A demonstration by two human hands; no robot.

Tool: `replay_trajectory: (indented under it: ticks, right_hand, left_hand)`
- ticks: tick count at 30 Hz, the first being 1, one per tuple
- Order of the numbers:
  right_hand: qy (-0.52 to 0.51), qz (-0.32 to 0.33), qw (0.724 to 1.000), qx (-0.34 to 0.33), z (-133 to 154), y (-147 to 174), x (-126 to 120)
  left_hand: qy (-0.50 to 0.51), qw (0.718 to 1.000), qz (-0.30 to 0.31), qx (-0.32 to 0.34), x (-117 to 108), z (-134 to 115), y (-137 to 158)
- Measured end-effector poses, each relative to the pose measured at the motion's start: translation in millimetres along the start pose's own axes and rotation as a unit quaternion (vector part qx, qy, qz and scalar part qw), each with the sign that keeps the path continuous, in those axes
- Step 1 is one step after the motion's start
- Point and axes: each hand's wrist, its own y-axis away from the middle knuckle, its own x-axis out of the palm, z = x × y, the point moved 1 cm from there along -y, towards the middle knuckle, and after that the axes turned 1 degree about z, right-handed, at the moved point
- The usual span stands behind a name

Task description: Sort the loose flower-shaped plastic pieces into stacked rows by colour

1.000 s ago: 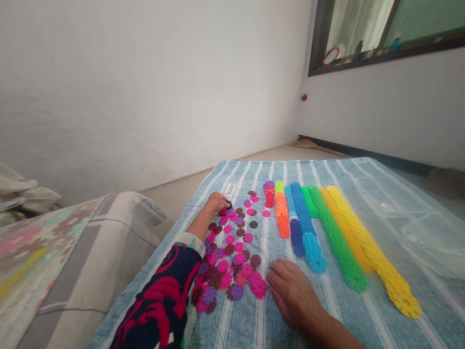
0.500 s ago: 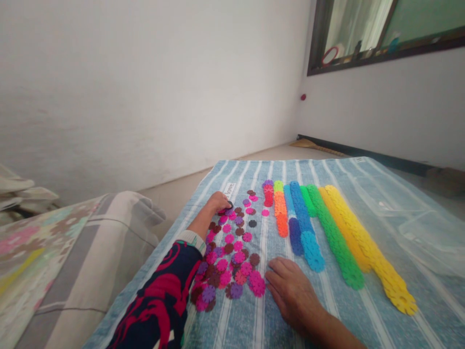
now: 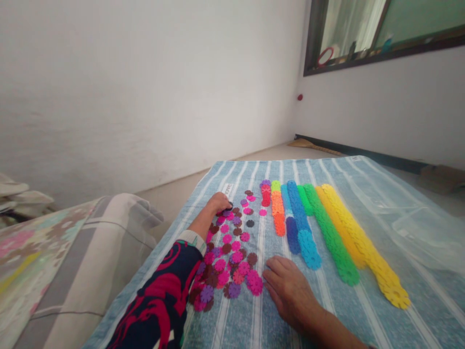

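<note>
My left hand (image 3: 218, 203) reaches forward in its swirl-patterned sleeve (image 3: 163, 295), fingers pinched on a small dark disc (image 3: 230, 206) at the far left edge of the scattered pink, purple and brown discs (image 3: 220, 265). These are flat and flower-edged, strewn on woven, striped cloth (image 3: 238, 322). My right hand (image 3: 290, 289) rests palm down beside them, fingers bent together; I can't tell whether they hold anything.

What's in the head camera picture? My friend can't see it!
Left hand touching a black disc, near loose pink, purple and brown discs; right hand resting on striped cloth. Rows of overlapping colourful discs lie to the right.
</note>
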Motion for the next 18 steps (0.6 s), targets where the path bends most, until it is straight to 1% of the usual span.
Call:
replay_trajectory:
  ticks: [6, 11, 18]
  right_hand:
    - [0.003, 0.005, 1.0, -0.001, -0.1, 0.2, -0.8]
    - [0.008, 0.001, 1.0, -0.006, -0.5, 0.1, -0.9]
    - [0.005, 0.002, 1.0, -0.003, -0.7, 0.0, -0.2]
  left_hand:
    - [-0.048, 0.999, 0.012, 0.006, -2.5, -3.2, -0.4]
    - [-0.059, 0.998, 0.016, 0.014, -1.2, -4.9, 0.6]
    - [-0.069, 0.997, 0.003, 0.031, -0.6, -8.3, 2.7]
